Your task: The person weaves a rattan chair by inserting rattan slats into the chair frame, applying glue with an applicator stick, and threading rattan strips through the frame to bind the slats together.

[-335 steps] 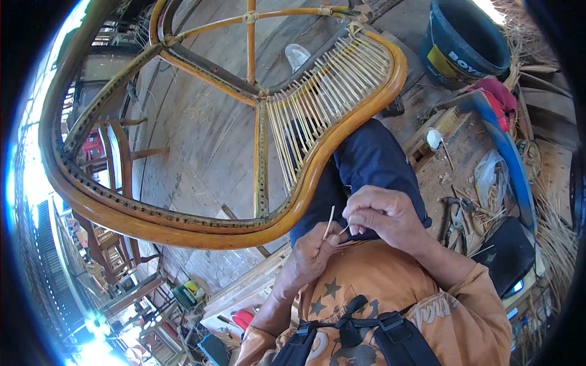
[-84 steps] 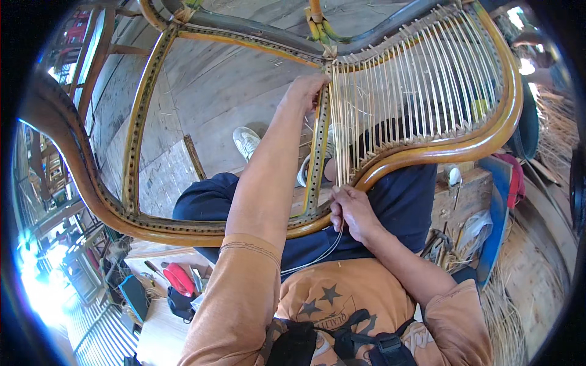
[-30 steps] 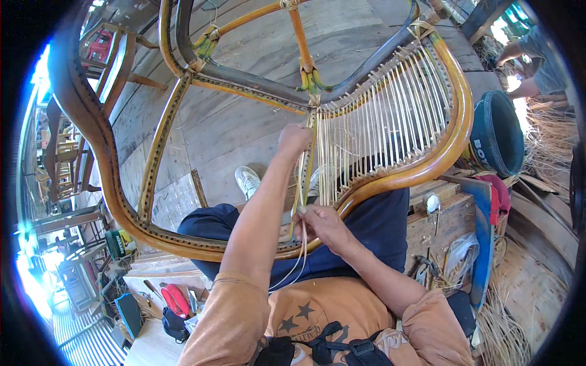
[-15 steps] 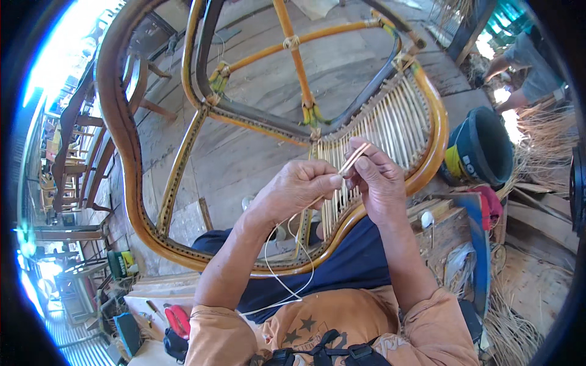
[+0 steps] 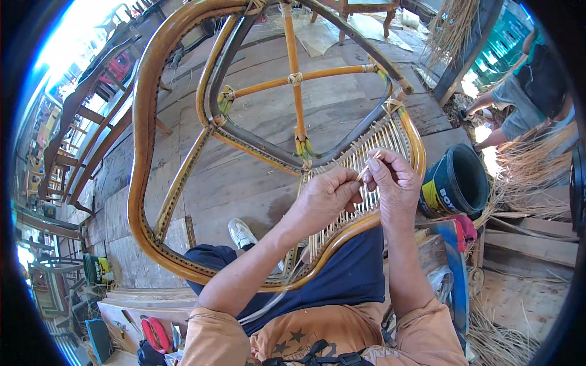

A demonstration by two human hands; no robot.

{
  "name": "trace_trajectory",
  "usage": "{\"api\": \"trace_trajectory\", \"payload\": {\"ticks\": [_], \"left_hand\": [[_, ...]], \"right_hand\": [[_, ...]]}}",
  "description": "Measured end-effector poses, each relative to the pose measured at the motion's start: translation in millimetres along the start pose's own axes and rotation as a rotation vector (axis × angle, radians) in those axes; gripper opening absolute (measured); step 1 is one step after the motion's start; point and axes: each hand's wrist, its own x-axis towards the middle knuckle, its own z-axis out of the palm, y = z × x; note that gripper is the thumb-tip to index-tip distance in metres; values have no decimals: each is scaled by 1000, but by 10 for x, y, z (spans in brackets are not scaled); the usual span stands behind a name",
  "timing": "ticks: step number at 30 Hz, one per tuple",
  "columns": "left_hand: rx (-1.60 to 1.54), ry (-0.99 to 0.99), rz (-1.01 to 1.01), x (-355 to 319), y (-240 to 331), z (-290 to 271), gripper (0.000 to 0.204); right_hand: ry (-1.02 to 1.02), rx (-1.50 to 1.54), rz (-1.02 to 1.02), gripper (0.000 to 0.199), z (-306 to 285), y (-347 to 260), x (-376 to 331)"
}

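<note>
Head view. The left hand and right hand meet above the lap, fingertips together, both pinched on one thin pale cane strip whose short end sticks up between them. A long pale tail of the same strand runs down past the left forearm to the navy trousers.

Beneath the hands lies a curved amber rattan chair frame, tilted across the knees. Its near rim passes just under both wrists. A panel of upright pale cane strands fills the frame's right-hand lobe, directly behind the fingers. The left-hand lobe is unwoven; grey floor planks show through it. Crossed rattan braces span the far opening.

A white shoe shows through the frame near the left elbow. A dark plastic bucket stands just right of the right hand, close to the frame's rim. Loose straw-coloured fibre lies beyond it, where another person bends.
</note>
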Motion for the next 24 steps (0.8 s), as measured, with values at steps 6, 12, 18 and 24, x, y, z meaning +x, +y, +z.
{"api": "trace_trajectory", "payload": {"ticks": [6,12,18,24], "left_hand": [[9,35,-8,-32,94,1,17],[-585,-62,-240,-239,-1,-31,18],[-714,-37,-355,-399,-309,16,20],[-662,76,-441,-487,-646,2,19]], "right_hand": [[-129,112,46,11,-24,-137,134],[-255,285,115,14,-80,-177,98],[-243,181,-9,11,-74,59,-68],[-255,100,100,9,-147,158,-282]]}}
